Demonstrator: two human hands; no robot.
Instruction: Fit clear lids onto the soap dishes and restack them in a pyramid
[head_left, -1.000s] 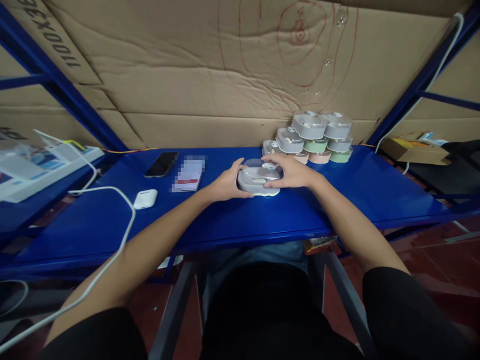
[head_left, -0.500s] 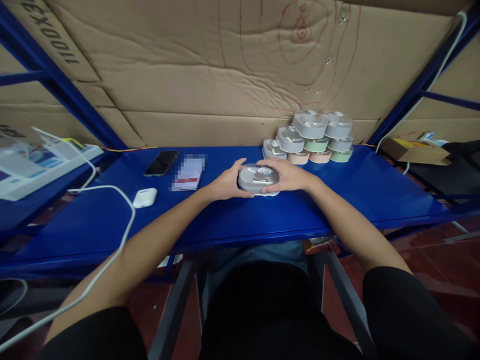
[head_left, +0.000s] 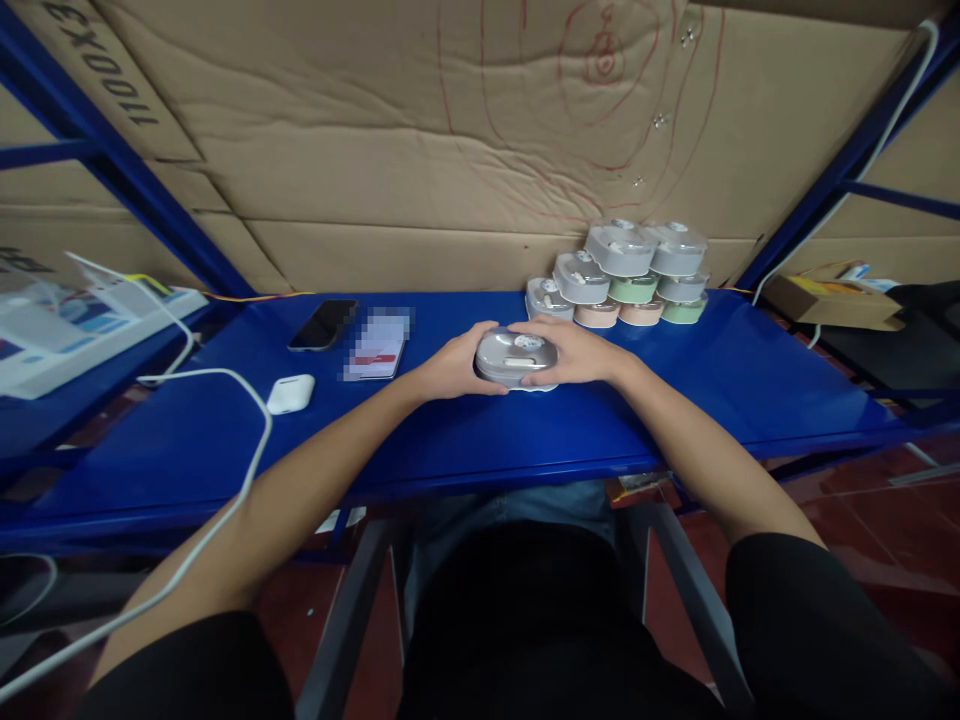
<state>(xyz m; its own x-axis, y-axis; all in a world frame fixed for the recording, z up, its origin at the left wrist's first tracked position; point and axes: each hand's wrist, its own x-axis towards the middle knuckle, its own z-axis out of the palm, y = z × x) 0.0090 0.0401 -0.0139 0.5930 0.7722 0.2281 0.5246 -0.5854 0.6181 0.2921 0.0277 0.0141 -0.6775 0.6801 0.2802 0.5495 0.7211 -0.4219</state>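
Between my hands is a grey oval container (head_left: 516, 352) with a see-through lid, a round sticker and a light clip on its front. My left hand (head_left: 459, 364) wraps its left side, thumb toward me. The right side is gripped by my right hand (head_left: 576, 350), its fingers curled round the edge. A white edge shows under the container, just above or on the blue table (head_left: 480, 440); I cannot tell which. Behind and to the right, similar lidded containers (head_left: 619, 250) in grey, green and pink are stacked in rows.
Left of my hands lie a dark phone (head_left: 324, 326), a second phone with a lit screen (head_left: 376, 348) and a white earbud case (head_left: 290, 394). A white cable (head_left: 259, 455) crosses over my left forearm. Cardboard (head_left: 360, 180) stands behind the table; an open carton (head_left: 832, 302) sits at right.
Almost nothing differs. Both hands stay on the grey container, which has tilted or shifted very slightly; the view has moved a little.
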